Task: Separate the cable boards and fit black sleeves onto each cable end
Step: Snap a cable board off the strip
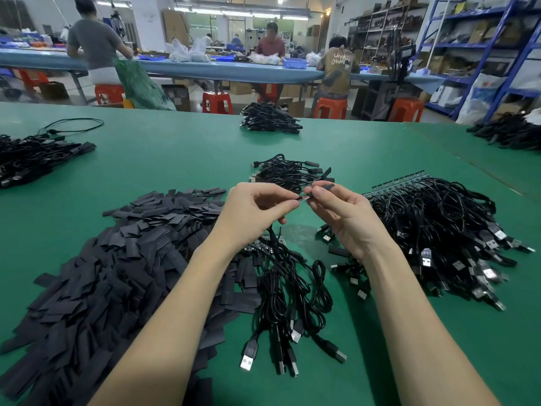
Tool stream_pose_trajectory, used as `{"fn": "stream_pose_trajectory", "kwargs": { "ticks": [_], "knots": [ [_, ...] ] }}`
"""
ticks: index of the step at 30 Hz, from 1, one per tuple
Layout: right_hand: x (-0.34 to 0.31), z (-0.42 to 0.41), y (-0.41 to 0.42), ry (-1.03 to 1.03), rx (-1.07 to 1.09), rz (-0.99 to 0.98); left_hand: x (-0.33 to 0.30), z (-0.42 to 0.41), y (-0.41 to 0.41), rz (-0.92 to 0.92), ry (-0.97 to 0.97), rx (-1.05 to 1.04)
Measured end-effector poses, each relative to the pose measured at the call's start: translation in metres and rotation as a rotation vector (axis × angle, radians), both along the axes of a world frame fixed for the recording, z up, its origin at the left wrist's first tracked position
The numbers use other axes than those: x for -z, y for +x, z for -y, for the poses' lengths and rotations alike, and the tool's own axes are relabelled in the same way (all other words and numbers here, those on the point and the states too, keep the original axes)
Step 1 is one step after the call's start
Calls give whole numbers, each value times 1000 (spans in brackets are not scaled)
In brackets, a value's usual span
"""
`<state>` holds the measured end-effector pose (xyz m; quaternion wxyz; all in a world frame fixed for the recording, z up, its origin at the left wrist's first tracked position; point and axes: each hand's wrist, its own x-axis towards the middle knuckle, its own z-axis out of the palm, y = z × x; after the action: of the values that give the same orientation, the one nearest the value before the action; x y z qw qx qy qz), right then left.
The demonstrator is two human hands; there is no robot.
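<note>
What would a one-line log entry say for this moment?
step: sleeving cable end | left hand: pinches board | right hand: pinches sleeve at board | sleeve pile: left | cables: right

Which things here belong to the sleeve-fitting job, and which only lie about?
Job:
- left hand pinching small cable board
- right hand holding black flat sleeve
- heap of black sleeves
- black USB cables on green board strips

Lying about:
- far black cable bundle
- orange plastic stools
</note>
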<state>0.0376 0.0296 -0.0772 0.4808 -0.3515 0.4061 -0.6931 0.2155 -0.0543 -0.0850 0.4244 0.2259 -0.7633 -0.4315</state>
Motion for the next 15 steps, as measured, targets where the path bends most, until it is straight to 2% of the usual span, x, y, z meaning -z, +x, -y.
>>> {"fn": "stream_pose_trajectory", "kwargs": {
  "ticks": [15],
  "knots": [
    [4, 2, 4, 21, -80, -50, 2, -5, -6, 2, -75, -35]
  ]
}}
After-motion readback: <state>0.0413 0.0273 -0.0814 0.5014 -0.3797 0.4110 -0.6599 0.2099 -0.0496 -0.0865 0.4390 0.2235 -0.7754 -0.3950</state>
